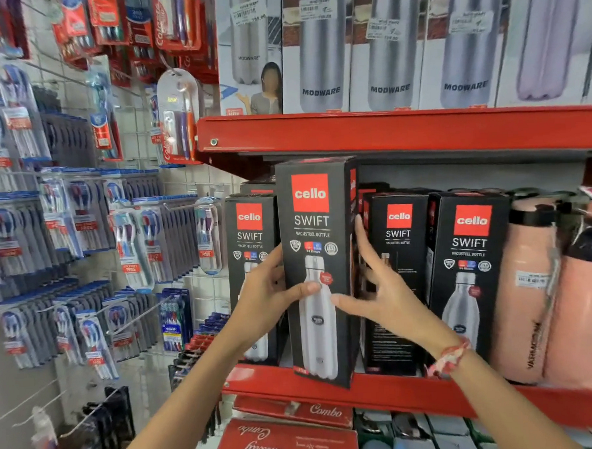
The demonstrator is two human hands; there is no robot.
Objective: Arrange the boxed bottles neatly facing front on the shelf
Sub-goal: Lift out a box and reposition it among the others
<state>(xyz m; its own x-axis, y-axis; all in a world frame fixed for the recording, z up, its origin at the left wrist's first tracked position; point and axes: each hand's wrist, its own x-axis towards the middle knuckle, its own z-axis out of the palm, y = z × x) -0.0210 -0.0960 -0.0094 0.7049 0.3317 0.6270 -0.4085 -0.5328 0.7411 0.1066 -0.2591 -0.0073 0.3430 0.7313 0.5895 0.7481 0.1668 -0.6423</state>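
A tall black boxed bottle (pixel 317 230) marked "cello SWIFT" stands at the front edge of the red shelf (pixel 382 386), front face towards me. My left hand (pixel 271 294) grips its left side, thumb across the front. My right hand (pixel 381 285) holds its right side, thumb on the front and fingers spread up the side panel. Another black box (pixel 251 240) stands behind on the left. Two more black boxes (pixel 397 253) (pixel 469 260) stand to the right, one set further back.
Peach flasks (pixel 527 287) fill the shelf's right end. The red shelf above (pixel 386 133) carries white Modware bottle boxes (pixel 316 51). Toothbrush packs (pixel 82 235) hang on a wire grid at left. Red "Combo" boxes (pixel 292 437) lie on the shelf below.
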